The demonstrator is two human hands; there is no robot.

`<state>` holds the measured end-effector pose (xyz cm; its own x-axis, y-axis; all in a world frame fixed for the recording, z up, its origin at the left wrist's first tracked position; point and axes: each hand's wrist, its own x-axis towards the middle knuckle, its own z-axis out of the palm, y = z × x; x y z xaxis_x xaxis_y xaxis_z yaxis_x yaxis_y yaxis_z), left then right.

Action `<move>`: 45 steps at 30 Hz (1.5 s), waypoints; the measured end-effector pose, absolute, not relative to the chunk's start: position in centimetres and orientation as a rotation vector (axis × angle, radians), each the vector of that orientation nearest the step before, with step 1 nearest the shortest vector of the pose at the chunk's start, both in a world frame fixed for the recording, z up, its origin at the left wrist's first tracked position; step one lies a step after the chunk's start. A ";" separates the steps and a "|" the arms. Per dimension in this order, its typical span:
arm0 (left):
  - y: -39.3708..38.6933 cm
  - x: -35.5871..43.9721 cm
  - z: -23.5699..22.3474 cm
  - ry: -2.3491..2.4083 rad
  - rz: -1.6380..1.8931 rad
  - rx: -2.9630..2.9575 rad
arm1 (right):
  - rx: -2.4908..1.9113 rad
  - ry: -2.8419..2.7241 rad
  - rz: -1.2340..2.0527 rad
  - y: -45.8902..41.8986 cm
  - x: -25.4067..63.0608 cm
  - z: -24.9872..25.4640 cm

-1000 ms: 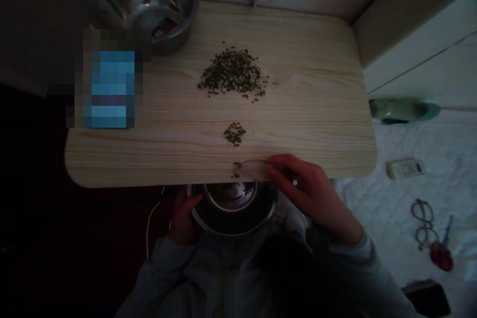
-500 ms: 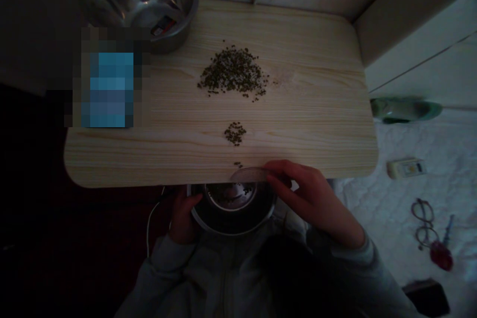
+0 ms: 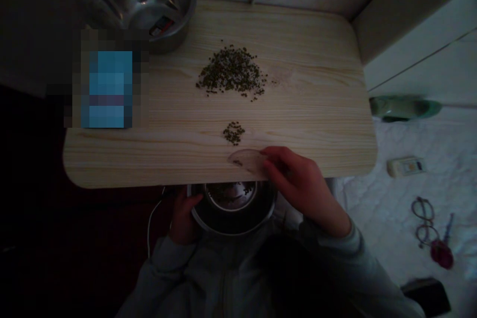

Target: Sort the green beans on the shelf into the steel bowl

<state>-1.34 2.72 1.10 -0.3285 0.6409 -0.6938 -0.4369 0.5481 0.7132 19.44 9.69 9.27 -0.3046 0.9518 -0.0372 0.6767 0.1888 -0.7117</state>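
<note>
The right hand (image 3: pixel 298 179) has moved away from the wearer since half a second ago, carrying the clear piece (image 3: pixel 251 160) from the front edge of the table (image 3: pixel 316 124) to just short of the small cluster (image 3: pixel 234 133). The few stray grains (image 3: pixel 237 163) that lay uncovered beyond the piece now show through it, while those nearer the edge a second ago have gone from that spot
</note>
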 end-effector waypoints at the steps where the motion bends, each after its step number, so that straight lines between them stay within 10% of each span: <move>1: 2.7 -1.3 1.2 1.572 1.105 0.193 | -1.527 -2.046 0.888 9.8 19.4 9.2; 45: 2.0 -1.7 0.2 1.529 1.119 0.278 | -1.530 -1.999 0.961 9.4 21.4 9.5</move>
